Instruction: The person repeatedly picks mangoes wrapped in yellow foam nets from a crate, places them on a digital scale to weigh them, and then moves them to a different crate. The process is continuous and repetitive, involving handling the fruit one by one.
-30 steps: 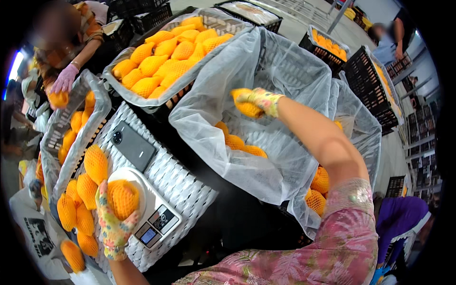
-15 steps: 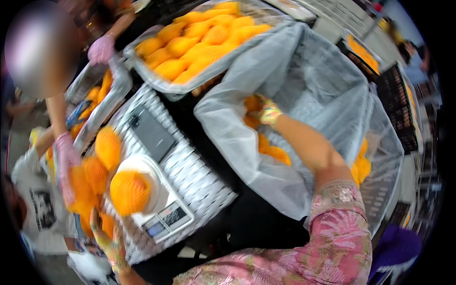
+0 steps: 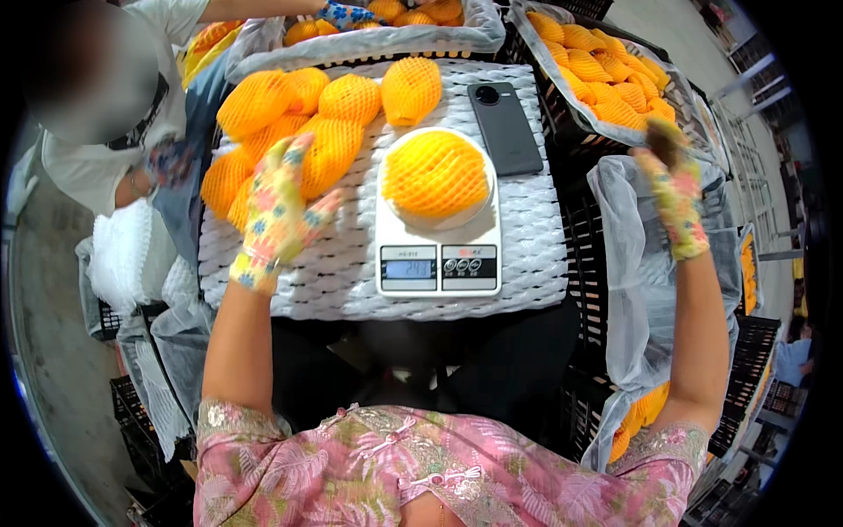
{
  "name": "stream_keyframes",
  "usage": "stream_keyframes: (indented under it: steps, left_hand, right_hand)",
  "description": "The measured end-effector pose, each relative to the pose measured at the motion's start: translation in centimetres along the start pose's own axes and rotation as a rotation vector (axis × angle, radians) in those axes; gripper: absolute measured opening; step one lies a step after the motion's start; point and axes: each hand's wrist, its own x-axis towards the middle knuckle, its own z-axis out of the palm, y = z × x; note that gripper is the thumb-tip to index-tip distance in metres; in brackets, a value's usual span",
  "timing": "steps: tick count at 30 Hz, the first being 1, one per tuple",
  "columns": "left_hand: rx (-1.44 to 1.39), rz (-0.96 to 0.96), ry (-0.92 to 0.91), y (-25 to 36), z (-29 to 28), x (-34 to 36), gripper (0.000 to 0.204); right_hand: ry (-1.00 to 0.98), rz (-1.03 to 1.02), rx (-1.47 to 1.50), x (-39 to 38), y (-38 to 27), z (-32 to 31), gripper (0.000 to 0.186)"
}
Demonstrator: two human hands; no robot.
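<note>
Gloved in a flowered yellow fabric, my left hand (image 3: 279, 215) is open, fingers spread, over the near edge of a pile of fruits in orange foam nets (image 3: 329, 145). Another netted fruit (image 3: 436, 173) sits on the round plate of a white kitchen scale (image 3: 439, 235), whose display is lit. My right hand (image 3: 674, 198), in a matching glove, is raised above a crate lined with clear plastic (image 3: 625, 263). Its fingertips are dark and blurred, so whether they hold anything cannot be made out.
A grey phone (image 3: 507, 130) lies right of the scale on the white padded table (image 3: 536, 228). Crates of netted fruit stand at the back (image 3: 369, 51) and back right (image 3: 606, 75). At far left a co-worker's gloved hand (image 3: 169, 165) is near the table's edge.
My view has turned. My right hand has come up out of the lined crate, where it was at some orange fruits. My left hand is now over the pile. The netted fruit remains on the scale.
</note>
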Motion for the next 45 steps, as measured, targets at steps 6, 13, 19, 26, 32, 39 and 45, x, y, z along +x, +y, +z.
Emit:
stream_keyframes:
  steps: [6, 13, 19, 26, 32, 39, 45]
  left_hand:
    - [0.202, -0.24, -0.298, 0.4, 1.0, 3.5, 0.08]
    - [0.391, -0.269, -0.429, 1.1, 2.3, 5.6, 0.09]
    - [0.225, -0.091, -0.355, -1.5, 3.5, 5.5, 0.087]
    - [-0.209, 0.093, -0.123, -2.6, 1.6, 4.2, 0.079]
    - [-0.829, 0.114, -0.322, 4.5, 3.3, 4.3, 0.082]
    - [-0.579, 0.284, -0.439, 10.3, 3.3, 4.2, 0.08]
    - [-0.535, 0.303, -0.292, 7.3, 1.5, 2.0, 0.082]
  right_hand:
    - [-0.829, -0.317, -0.53, -0.5, -14.6, 14.3, 0.094]
    - [-0.875, -0.35, -0.691, -0.2, -14.1, 19.7, 0.077]
    - [-0.67, -0.242, -0.031, -0.4, -9.2, 14.2, 0.082]
    - [-0.131, 0.333, 0.633, -12.5, -6.5, -10.6, 0.078]
    - [0.57, 0.645, 0.421, -34.6, -3.6, -23.6, 0.07]
    - [0.631, 1.146, -0.391, -42.7, 1.7, -26.0, 0.085]
    - [0.476, 1.084, -0.745, -38.5, 10.2, -26.6, 0.089]
